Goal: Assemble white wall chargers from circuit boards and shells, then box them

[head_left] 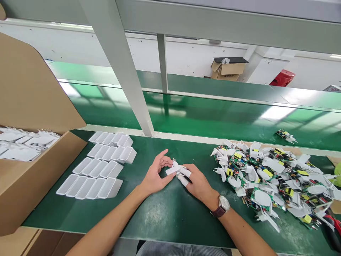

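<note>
In the middle of the green bench, a white plastic plug piece point(174, 167) with metal pins lies between my two hands. My right hand point(200, 183) grips it from the right; white covers sit on the thumb and a finger. My left hand point(157, 174) meets it from the left, thumb and curled fingertips at the piece and the index finger raised. Fingers partly hide the piece, so whether a circuit board is attached cannot be made out. Left of my hands stand rows of white open plastic cases point(97, 169).
At the right lies a large heap of circuit boards with white plug parts point(266, 181). One more board point(285, 136) rests behind it. A cardboard box point(50, 177) of white parts borders the left. A grey metal post point(133, 81) rises behind the cases. Red-and-black handles point(333, 231) show at lower right.
</note>
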Demonstrator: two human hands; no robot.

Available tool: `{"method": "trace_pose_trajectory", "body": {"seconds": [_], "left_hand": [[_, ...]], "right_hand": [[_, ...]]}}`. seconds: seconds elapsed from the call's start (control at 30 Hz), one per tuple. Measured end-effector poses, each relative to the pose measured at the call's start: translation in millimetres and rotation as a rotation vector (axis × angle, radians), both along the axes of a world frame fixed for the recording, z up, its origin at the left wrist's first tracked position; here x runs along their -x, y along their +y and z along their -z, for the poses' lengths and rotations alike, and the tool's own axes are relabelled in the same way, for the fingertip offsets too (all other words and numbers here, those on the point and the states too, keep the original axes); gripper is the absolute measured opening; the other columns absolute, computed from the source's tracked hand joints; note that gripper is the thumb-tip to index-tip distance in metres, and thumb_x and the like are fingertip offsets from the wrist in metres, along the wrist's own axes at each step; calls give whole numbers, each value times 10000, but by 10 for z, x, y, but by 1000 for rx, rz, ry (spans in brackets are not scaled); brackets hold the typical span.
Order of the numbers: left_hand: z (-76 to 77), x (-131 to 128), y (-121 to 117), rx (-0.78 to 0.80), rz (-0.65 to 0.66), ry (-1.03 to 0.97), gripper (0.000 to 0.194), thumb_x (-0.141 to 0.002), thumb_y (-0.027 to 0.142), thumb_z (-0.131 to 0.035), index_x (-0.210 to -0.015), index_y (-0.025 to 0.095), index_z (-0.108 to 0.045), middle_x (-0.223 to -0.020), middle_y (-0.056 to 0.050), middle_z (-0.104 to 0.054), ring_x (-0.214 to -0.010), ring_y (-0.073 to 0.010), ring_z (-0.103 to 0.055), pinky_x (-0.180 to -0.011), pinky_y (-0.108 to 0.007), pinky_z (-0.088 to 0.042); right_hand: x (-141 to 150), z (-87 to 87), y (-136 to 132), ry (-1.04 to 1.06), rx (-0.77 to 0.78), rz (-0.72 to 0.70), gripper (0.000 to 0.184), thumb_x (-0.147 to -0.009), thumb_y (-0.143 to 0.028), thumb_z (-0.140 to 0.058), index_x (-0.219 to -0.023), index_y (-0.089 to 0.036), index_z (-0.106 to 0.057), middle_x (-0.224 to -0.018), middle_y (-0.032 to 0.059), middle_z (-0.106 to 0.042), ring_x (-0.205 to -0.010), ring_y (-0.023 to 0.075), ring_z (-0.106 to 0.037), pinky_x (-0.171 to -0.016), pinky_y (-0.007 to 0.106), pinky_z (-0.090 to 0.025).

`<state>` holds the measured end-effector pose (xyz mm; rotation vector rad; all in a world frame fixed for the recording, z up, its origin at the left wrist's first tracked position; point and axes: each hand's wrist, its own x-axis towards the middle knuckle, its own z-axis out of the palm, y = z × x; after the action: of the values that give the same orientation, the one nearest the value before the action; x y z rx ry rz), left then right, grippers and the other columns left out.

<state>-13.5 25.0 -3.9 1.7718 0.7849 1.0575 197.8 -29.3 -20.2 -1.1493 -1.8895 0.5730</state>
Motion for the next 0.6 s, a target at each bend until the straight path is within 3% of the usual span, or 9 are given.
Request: {"method": "trace_pose_trajectory", "body": {"seconds": [0.07,0.2,0.3,0.43,0.6], "left_hand": [[7,12,-11,-40,0,16,820,-885,265,-748,-1554,293,-275,-1126,-71,-625,-1041,-205,-679,-963,-415,-588],[8,-36,-94,-253,-2,138,1025,-774,362,-869,-1576,280,-236,-1295,-131,-630,-1208,-290,-636,-1071,-516,-519],[-19,-132,-165,-400,-93,180,850,-819,403,-827,-1511,273,-351,-1255,-120,-654,-1107,-266,-675,-983,-470,-570],[-60,-209,-191,-484,-174,196,698,-836,492,-789,-1404,248,-465,-1106,-88,-683,-933,-227,-693,-838,-394,-604],[-33,-188,-179,-531,-163,189,762,-848,518,-769,-1462,247,-408,-1168,-121,-694,-973,-252,-703,-867,-424,-593]], "right_hand": [[29,-8,15,147,120,12,301,-972,-283,-600,-1263,-256,-667,-1219,113,-678,-1107,253,-648,-986,440,-555],[103,-103,20,837,608,-35,351,-904,-438,-677,-1185,-227,-692,-1125,88,-714,-950,238,-691,-860,419,-594],[145,-210,-8,1166,851,-120,350,-848,-451,-731,-1067,-178,-730,-956,71,-747,-834,219,-688,-809,390,-579],[174,-302,-41,1255,940,-139,347,-804,-426,-766,-1006,-144,-749,-814,61,-744,-748,193,-668,-783,348,-551],[170,-276,-35,1208,936,-124,356,-805,-448,-746,-1007,-155,-734,-828,62,-738,-772,217,-675,-796,383,-550]]}}
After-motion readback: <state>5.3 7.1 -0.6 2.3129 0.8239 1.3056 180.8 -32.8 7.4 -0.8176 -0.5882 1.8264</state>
